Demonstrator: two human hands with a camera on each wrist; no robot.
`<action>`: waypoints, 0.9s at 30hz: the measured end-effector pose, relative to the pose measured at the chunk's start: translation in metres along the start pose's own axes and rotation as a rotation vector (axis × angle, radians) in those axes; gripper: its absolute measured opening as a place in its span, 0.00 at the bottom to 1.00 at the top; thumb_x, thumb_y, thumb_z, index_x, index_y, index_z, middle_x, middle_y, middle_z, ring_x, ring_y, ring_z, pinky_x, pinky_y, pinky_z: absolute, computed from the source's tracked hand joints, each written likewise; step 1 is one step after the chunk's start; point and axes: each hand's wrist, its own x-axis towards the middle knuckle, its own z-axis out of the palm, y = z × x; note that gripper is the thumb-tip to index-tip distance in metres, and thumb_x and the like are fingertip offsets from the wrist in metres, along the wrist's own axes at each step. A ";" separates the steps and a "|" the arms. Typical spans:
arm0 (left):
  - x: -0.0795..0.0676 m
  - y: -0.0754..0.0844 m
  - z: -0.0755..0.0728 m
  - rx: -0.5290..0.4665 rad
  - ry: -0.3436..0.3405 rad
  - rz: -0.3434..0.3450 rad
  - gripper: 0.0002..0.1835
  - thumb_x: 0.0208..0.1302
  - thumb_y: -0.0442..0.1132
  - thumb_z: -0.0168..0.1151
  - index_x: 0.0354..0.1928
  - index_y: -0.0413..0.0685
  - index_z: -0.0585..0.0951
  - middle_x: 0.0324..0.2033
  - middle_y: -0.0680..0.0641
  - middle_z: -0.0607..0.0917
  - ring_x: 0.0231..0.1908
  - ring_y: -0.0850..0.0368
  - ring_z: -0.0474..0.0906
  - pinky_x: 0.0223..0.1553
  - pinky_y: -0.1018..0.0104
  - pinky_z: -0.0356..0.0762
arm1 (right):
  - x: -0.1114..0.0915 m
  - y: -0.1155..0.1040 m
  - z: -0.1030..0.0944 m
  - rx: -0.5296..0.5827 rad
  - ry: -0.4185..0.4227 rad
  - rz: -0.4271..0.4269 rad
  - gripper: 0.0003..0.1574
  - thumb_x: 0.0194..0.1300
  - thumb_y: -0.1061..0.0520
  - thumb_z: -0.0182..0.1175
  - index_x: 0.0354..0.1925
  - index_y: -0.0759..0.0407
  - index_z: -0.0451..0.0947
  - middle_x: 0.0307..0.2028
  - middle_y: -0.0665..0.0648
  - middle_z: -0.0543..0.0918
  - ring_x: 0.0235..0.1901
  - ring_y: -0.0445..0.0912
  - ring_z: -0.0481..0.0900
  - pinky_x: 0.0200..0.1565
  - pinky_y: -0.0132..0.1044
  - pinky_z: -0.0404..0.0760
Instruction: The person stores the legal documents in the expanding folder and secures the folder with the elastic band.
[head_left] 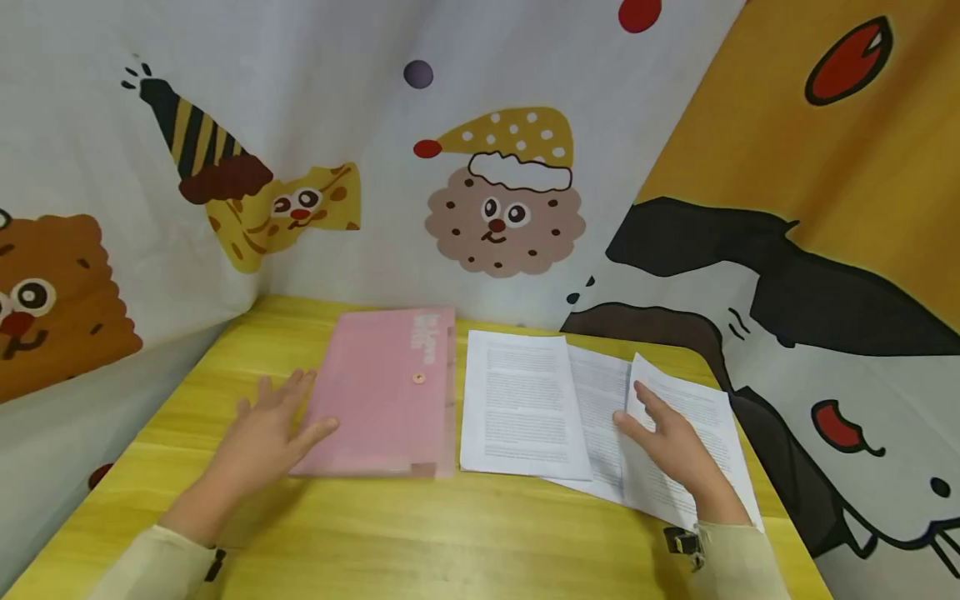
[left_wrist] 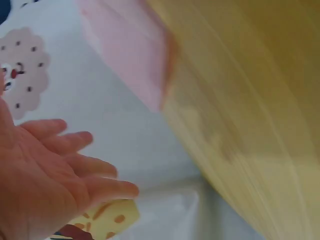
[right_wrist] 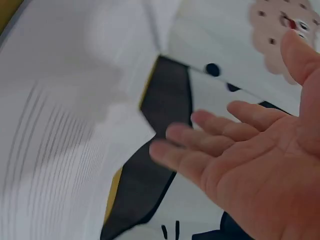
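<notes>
A pink file folder [head_left: 375, 392] with a small round button lies on the yellow table. My left hand [head_left: 262, 437] is at its left edge, fingers spread and thumb overlapping the folder in the head view; the left wrist view shows the palm [left_wrist: 45, 175] with nothing in it. To the folder's right lie printed sheets: a stack of paper [head_left: 525, 408], a partly covered sheet [head_left: 603, 417], and a tilted sheet [head_left: 705, 417] at the far right. Over that last sheet is my right hand [head_left: 671, 442], its fingers extended and its palm [right_wrist: 260, 175] bare in the right wrist view.
The yellow table [head_left: 360, 533] narrows toward the back. Behind it and along both sides hangs a white curtain [head_left: 337, 75] with cartoon prints, its orange and black part [head_left: 787, 250] on the right. Dark bands [head_left: 682, 542] circle both wrists.
</notes>
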 end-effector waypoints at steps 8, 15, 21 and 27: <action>-0.004 0.036 0.016 -0.052 0.042 -0.052 0.49 0.73 0.66 0.62 0.79 0.34 0.67 0.76 0.27 0.69 0.70 0.11 0.60 0.59 0.14 0.67 | -0.004 -0.019 0.014 0.258 0.031 -0.023 0.47 0.81 0.34 0.54 0.83 0.58 0.60 0.77 0.65 0.72 0.75 0.61 0.73 0.65 0.38 0.80; 0.001 0.056 0.022 -0.055 -0.002 -0.090 0.47 0.73 0.65 0.63 0.79 0.37 0.68 0.77 0.30 0.68 0.73 0.15 0.59 0.61 0.16 0.67 | -0.001 -0.027 0.028 0.365 0.004 0.014 0.44 0.81 0.36 0.54 0.81 0.59 0.62 0.76 0.66 0.73 0.71 0.61 0.76 0.61 0.32 0.82; 0.011 0.067 0.026 -0.042 -0.039 -0.084 0.45 0.73 0.63 0.64 0.78 0.36 0.69 0.78 0.30 0.66 0.75 0.15 0.57 0.66 0.17 0.63 | 0.005 -0.028 0.039 0.429 -0.017 0.042 0.42 0.81 0.37 0.56 0.79 0.60 0.66 0.75 0.67 0.75 0.70 0.62 0.77 0.62 0.36 0.83; 0.022 0.077 0.028 0.013 -0.087 -0.063 0.44 0.74 0.62 0.63 0.78 0.36 0.69 0.78 0.28 0.67 0.74 0.15 0.59 0.69 0.19 0.63 | 0.009 -0.030 0.046 0.447 -0.033 0.049 0.41 0.81 0.38 0.56 0.78 0.61 0.68 0.73 0.67 0.76 0.69 0.60 0.77 0.62 0.42 0.84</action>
